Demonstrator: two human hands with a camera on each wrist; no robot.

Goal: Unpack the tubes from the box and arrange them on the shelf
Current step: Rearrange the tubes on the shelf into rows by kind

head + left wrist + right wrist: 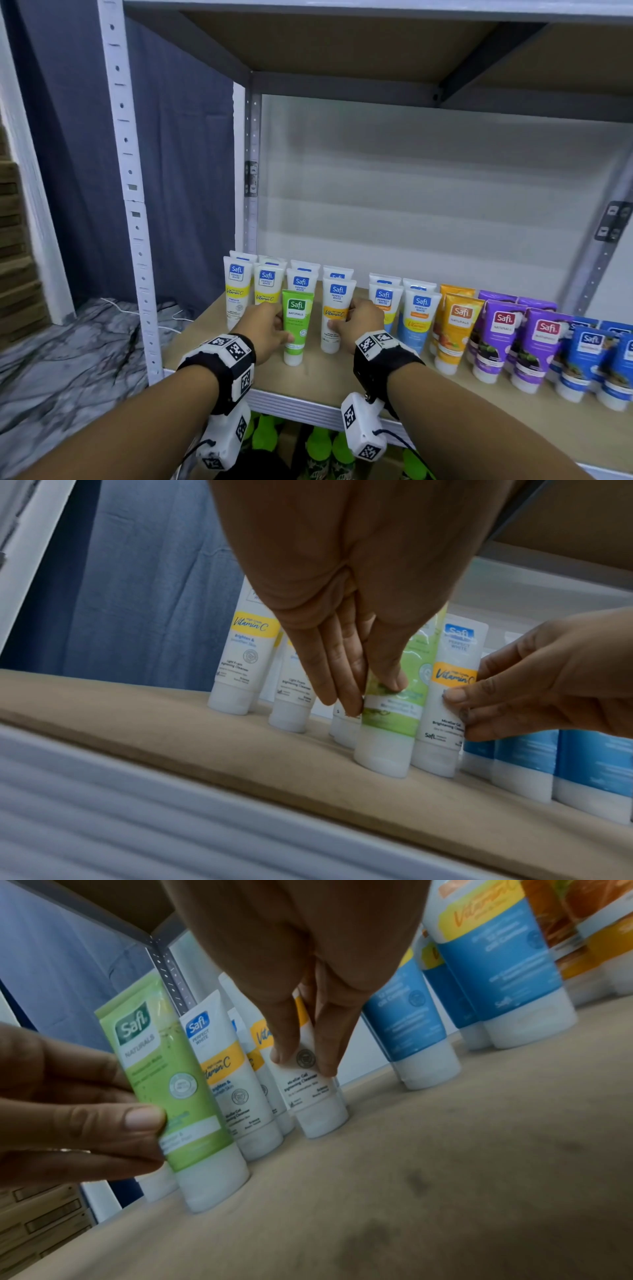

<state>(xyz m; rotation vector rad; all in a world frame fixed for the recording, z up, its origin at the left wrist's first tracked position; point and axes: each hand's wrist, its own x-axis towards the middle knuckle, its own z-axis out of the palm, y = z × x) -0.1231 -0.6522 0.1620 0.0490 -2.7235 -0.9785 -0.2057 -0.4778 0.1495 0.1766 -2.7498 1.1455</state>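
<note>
A green Safi tube (297, 325) stands cap down on the brown shelf board (342, 380), in front of the rows of white Vitamin C tubes (238, 291). My left hand (279, 325) grips it, thumb on the front and fingers behind, as the left wrist view shows at the green tube (390, 723). Just right of it, my right hand (342, 317) pinches a white Vitamin C tube (335, 315) by its sides, also cap down. The right wrist view shows that white tube (308, 1091) between thumb and fingers, with the green tube (171, 1083) at its left.
To the right stand rows of light blue tubes (418, 318), orange tubes (457, 329), purple tubes (496, 339) and dark blue tubes (589, 363). A white perforated post (137, 222) bounds the shelf's left. Green tubes (318, 442) lie below the shelf's front edge.
</note>
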